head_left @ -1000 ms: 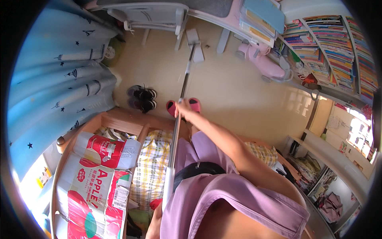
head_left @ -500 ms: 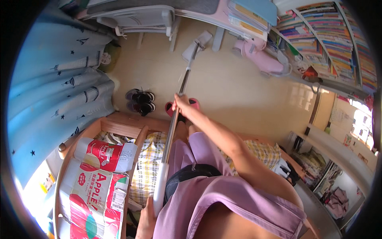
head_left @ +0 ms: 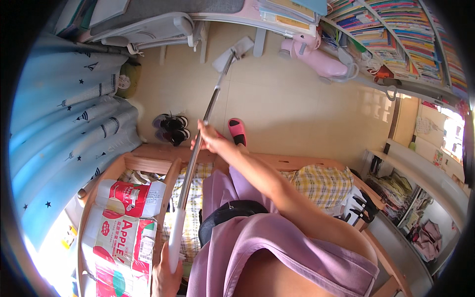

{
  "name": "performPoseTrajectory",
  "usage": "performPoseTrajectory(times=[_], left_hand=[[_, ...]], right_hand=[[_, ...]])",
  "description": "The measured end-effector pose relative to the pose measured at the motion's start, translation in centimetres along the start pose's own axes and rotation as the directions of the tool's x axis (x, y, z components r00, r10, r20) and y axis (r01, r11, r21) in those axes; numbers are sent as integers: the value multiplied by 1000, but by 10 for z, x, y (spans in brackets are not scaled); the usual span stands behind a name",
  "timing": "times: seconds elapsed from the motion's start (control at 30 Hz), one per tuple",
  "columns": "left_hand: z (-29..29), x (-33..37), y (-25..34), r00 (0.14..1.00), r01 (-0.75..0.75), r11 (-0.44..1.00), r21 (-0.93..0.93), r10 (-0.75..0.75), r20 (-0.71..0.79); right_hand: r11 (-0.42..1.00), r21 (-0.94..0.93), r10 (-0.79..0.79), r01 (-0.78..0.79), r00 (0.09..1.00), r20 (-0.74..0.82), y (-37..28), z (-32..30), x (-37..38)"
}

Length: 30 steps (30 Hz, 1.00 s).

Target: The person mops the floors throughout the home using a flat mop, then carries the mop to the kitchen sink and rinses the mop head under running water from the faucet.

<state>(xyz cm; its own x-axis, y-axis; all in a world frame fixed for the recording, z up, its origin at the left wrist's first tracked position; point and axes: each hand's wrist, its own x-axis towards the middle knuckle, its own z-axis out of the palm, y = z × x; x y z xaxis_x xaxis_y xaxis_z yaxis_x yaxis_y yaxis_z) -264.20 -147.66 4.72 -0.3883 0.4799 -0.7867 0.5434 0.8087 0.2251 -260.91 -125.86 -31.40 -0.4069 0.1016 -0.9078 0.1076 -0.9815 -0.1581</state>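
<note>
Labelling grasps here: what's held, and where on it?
A flat mop: the left hand holds the near end of its white handle; the right hand holds the metal pole farther along.

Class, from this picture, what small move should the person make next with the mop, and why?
Probably ease the pale rectangular mop head slightly nearer: it lies close to the flat white furniture leg, with smooth beige floor on its near side. The right hand grips the silver metal pole, the left hand its white handle, so both could pull.
</note>
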Motion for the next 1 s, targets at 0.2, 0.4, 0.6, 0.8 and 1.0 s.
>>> performPoseTrajectory(times=[0.2,0.4,0.6,0.8,1.0], left_hand=[[-29,-68,-11,954,-216,972,96,231,-191],[-8,-53,32,982,70,972,-226,-28,185],[2,1,75,944,103,963,-251,-16,329],[-72,4,51,864,244,961,-133,-152,481],[-190,9,27,578,610,791,-46,-404,709]], right_hand=[[971,-9,236,-237,960,151,58,10,-60],[957,-78,279,-280,960,-21,54,-13,-18],[999,-43,-27,32,993,117,5,-23,1],[954,298,-13,-39,986,169,25,35,-27],[942,322,-149,90,975,163,18,41,-32]])
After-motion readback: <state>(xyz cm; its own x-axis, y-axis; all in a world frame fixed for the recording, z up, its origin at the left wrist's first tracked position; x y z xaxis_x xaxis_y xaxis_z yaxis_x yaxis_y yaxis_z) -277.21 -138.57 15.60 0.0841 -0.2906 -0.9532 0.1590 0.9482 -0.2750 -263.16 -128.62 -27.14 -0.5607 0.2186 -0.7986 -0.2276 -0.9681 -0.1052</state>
